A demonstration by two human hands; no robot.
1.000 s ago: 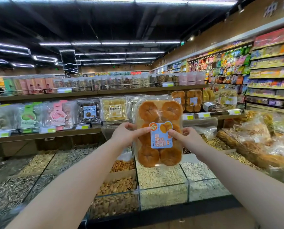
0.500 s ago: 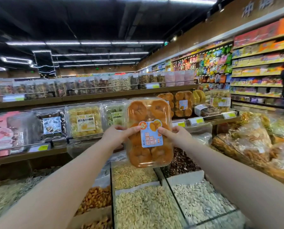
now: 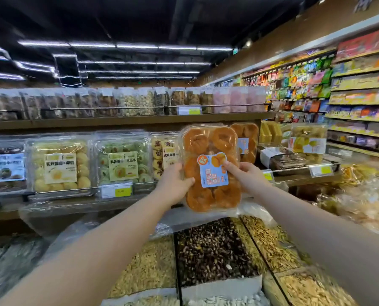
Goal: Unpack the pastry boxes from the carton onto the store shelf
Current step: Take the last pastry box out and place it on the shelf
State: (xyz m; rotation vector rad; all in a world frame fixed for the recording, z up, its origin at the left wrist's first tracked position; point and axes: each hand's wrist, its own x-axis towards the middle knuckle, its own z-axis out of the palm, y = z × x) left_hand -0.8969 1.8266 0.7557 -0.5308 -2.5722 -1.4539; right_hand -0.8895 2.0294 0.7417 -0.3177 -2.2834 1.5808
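A clear plastic pastry box (image 3: 210, 146) of orange pastries with a blue label stands upright in front of the middle shelf (image 3: 73, 196). My left hand (image 3: 174, 184) grips its left edge and my right hand (image 3: 247, 176) grips its right edge, thumb on the label. A matching orange pastry box (image 3: 247, 140) stands on the shelf just behind and to the right. The carton is out of view.
Boxes of yellow (image 3: 59, 165), green (image 3: 122, 161) and dark pastries line the shelf to the left. Open bins of seeds and nuts (image 3: 212, 255) lie below my arms. Bagged snacks (image 3: 365, 199) sit at the right, and packed wall shelves (image 3: 360, 85) run behind them.
Both hands carried the box up and to the right, closer to the shelf. The view shifted right along the shelf, and the box now partly covers the matching box behind it.
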